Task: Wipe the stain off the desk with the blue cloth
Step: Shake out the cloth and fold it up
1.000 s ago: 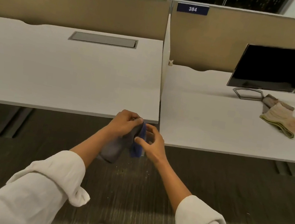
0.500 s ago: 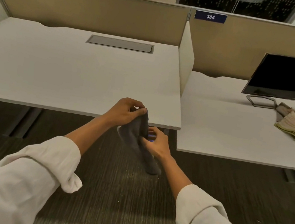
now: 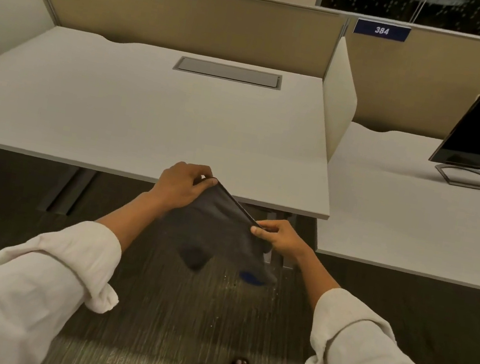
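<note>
A dark cloth (image 3: 218, 226) with a blue corner is held stretched between the left hand (image 3: 180, 186) and right hand (image 3: 282, 236), both pinched shut on its top edge, just before the tabletop (image 3: 147, 121); it is best folded flat, though no stain is discernible.

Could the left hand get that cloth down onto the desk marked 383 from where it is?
Probably yes. The left hand grips the cloth right at the front edge of the desk, whose top looks bare nearby. The right hand holds the other corner.
</note>
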A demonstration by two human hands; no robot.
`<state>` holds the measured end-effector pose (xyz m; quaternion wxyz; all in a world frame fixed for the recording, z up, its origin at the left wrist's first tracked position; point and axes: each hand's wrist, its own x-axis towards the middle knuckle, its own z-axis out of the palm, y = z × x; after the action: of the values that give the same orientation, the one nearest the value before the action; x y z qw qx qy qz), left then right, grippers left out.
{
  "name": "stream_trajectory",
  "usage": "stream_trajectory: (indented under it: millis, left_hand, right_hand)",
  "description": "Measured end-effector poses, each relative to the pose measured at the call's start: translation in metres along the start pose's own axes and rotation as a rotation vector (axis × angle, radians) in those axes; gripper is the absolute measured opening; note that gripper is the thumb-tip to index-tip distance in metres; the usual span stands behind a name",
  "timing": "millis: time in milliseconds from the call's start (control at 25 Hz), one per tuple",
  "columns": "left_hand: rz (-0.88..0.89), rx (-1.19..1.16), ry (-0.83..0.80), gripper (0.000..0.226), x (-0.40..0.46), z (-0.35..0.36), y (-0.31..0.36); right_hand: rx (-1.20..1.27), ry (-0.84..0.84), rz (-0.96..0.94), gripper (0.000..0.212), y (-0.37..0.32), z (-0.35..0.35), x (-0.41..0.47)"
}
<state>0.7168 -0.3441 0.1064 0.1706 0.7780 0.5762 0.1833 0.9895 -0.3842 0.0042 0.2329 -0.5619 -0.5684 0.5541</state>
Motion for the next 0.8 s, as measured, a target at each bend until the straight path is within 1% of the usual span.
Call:
stream_trajectory:
  millis: [40, 120, 160, 200, 240, 280, 320, 400, 480, 520, 640, 680, 720, 800]
  left_hand:
    - [-0.017, 0.039, 0.005, 0.031, -0.002, 0.0, -0.005]
    - [-0.035, 0.191, -0.017, 0.04, -0.006, -0.002, -0.015]
    - [-0.03, 0.265, -0.046, 0.046, -0.009, -0.004, -0.022]
    - [-0.019, 0.307, -0.083, 0.051, -0.012, -0.007, -0.029]
    - [-0.011, 0.309, -0.115, 0.056, -0.014, -0.012, -0.034]
    - [-0.011, 0.265, -0.142, 0.059, -0.013, -0.016, -0.042]
    - [-0.009, 0.206, -0.161, 0.06, -0.011, -0.021, -0.048]
    - [-0.003, 0.096, -0.194, 0.06, -0.012, -0.02, -0.061]
    - [-0.034, 0.025, -0.164, 0.054, -0.009, -0.018, -0.071]
    - [-0.055, 0.006, -0.163, 0.05, -0.01, -0.016, -0.076]
    - [-0.082, 0.04, -0.185, 0.041, -0.012, -0.014, -0.084]
    - [-0.109, 0.061, -0.206, 0.038, -0.013, -0.012, -0.087]
    - [-0.134, 0.082, -0.229, 0.036, -0.012, -0.011, -0.087]
    - [-0.197, 0.144, -0.252, 0.036, -0.008, -0.008, -0.088]
  right_hand:
    - [0.009, -0.055, 0.024, 0.026, -0.001, -0.002, 0.003]
    - [-0.005, -0.148, 0.06, 0.027, -0.005, -0.007, 0.01]
    - [-0.056, -0.136, 0.034, 0.026, -0.008, -0.011, 0.014]
    - [-0.135, -0.061, -0.031, 0.025, -0.015, -0.016, 0.016]
    - [-0.203, 0.053, -0.108, 0.025, -0.02, -0.021, 0.02]
    - [-0.236, 0.139, -0.17, 0.025, -0.025, -0.022, 0.025]
    - [-0.282, 0.187, -0.216, 0.028, -0.032, -0.023, 0.03]
    - [-0.356, 0.21, -0.24, 0.036, -0.039, -0.022, 0.039]
    - [-0.33, 0.277, -0.262, 0.038, -0.048, -0.022, 0.05]
    - [-0.333, 0.264, -0.246, 0.039, -0.05, -0.024, 0.052]
    - [-0.307, 0.297, -0.222, 0.058, -0.049, -0.041, 0.06]
    - [-0.285, 0.312, -0.215, 0.06, -0.05, -0.046, 0.061]
    - [-0.265, 0.316, -0.199, 0.056, -0.051, -0.051, 0.063]
    - [-0.244, 0.308, -0.185, 0.036, -0.058, -0.059, 0.067]
